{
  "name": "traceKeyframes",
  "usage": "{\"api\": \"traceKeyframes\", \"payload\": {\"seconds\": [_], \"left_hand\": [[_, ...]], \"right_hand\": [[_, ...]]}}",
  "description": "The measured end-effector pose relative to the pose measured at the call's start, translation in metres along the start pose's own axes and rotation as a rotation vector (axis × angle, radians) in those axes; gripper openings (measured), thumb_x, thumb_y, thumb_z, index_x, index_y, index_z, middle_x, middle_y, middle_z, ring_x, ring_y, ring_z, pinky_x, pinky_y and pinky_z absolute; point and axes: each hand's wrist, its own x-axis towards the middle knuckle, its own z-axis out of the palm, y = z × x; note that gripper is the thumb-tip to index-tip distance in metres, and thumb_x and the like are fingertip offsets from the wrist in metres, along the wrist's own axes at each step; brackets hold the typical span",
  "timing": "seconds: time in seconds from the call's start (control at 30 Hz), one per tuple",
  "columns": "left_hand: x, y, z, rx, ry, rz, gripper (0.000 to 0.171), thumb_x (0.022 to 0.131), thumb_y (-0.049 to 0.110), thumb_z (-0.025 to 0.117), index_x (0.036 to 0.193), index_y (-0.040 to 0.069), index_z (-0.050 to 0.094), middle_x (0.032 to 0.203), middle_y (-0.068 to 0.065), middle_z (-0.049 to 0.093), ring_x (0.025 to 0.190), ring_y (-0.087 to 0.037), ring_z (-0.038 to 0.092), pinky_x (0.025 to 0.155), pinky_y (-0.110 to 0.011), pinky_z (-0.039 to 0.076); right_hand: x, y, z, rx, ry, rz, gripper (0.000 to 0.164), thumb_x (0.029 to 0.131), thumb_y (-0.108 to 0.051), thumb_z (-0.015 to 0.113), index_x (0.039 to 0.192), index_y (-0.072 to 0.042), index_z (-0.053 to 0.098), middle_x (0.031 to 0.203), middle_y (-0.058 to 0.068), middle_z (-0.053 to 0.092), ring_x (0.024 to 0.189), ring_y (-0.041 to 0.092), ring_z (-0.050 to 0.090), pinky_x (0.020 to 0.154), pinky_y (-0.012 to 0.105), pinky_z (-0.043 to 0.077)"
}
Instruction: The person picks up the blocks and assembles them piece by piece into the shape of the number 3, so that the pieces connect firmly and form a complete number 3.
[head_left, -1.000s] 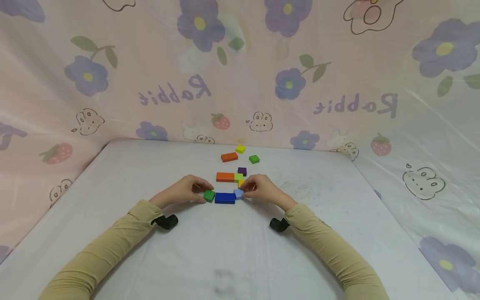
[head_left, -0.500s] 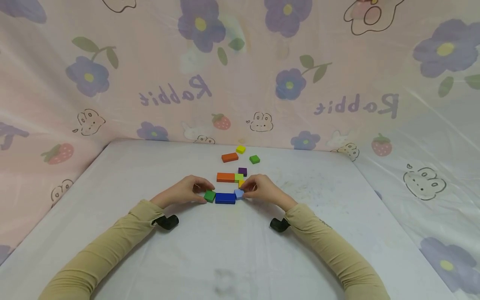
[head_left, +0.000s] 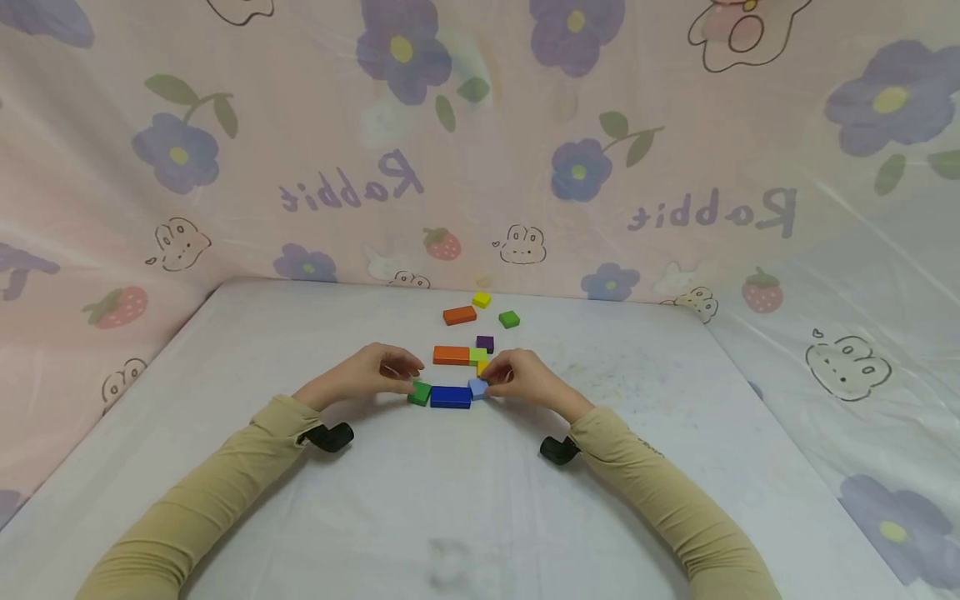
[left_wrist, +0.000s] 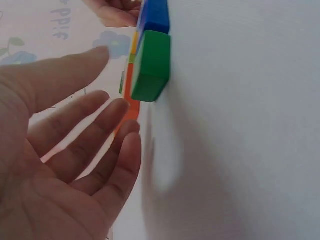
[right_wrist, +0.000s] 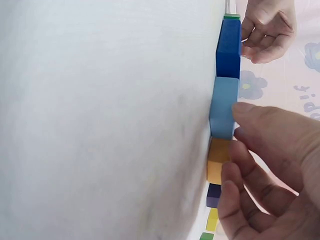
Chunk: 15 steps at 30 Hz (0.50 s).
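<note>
Right grip pinches a smooth, flat-faced light-blue block.

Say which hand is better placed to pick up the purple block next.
Probably the right hand: in the head view it is nearer the purple block, though touching the light blue block. The left hand looks free but farther away.

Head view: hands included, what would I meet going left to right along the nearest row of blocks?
Left hand → dark green block → dark blue block → light blue block → right hand.
</note>
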Motion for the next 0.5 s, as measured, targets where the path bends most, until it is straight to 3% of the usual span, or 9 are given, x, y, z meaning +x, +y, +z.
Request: {"api": "traceKeyframes", "payload": {"seconds": [0.27, 0.5], "left_hand": [[0.0019, -0.002, -0.002, -0.12, 0.014, -0.087, 0.031, 0.09, 0.013, 0.067, 0.116, -0.004, 0.063, 0.099, -0.009, 0.067, 0.082, -0.022, 0.063, 0.073, -0.034, 0.054], [0.0038, -0.0013, 0.0011, -0.141, 0.039, -0.161, 0.028, 0.088, 0.011, 0.069, 0.111, -0.004, 0.065, 0.093, -0.008, 0.066, 0.076, -0.02, 0.063, 0.069, -0.032, 0.054]], "right_hand": [[0.0, 0.0004, 0.0, 0.007, 0.002, 0.01, 0.021, 0.08, -0.009, 0.077, 0.1, -0.005, 0.073, 0.087, 0.001, 0.066, 0.076, 0.015, 0.055, 0.069, 0.025, 0.05], [-0.0004, 0.0011, 0.0011, 0.013, 0.003, 0.007, 0.021, 0.08, -0.009, 0.078, 0.1, -0.005, 0.073, 0.087, 0.0, 0.065, 0.075, 0.014, 0.055, 0.069, 0.025, 0.05]]}}
